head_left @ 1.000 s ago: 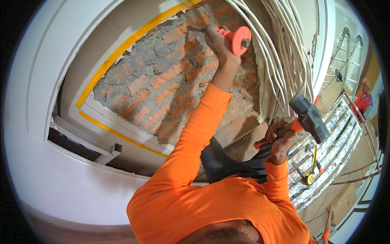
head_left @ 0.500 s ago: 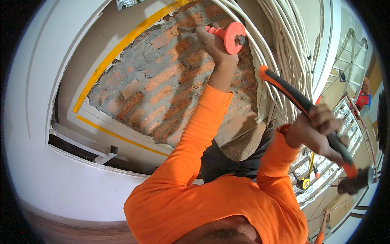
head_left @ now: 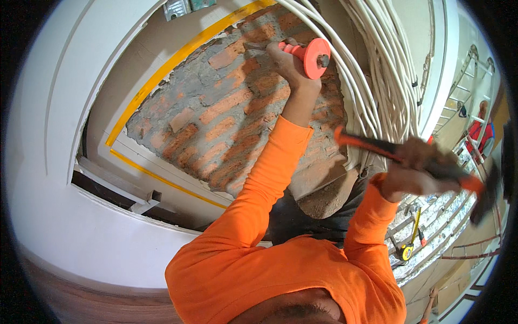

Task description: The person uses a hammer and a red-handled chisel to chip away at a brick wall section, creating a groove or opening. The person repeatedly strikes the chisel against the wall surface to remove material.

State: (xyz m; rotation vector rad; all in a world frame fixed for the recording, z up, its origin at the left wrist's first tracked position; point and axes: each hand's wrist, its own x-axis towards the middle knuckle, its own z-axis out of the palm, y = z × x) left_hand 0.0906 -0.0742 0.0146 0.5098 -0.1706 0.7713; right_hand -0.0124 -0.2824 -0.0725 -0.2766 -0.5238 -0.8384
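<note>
My left hand (head_left: 292, 65) is wrapped round the grip of a chisel (head_left: 316, 58) with a red round hand guard. Its struck end faces toward me, and its blade lies against the exposed brick wall (head_left: 216, 129), partly hidden by my hand. In my right hand (head_left: 418, 173) is a hammer (head_left: 372, 144) with a black and orange handle, held by the middle of the handle. The dark hammer head, at the far right, is smeared by motion. Hammer and chisel are apart.
Yellow tape (head_left: 178, 59) borders the brick patch. A bundle of white cables (head_left: 386, 65) hangs to its right. A tape measure (head_left: 406, 251) lies at lower right near a ladder (head_left: 464, 92); a person in red (head_left: 480, 132) is beyond. A metal box (head_left: 177, 8) sits at the top.
The hammer has turned to lie more level, its head swinging up and its handle end dropping toward the left. My left hand still holds the chisel on the wall. The view has shifted slightly.
</note>
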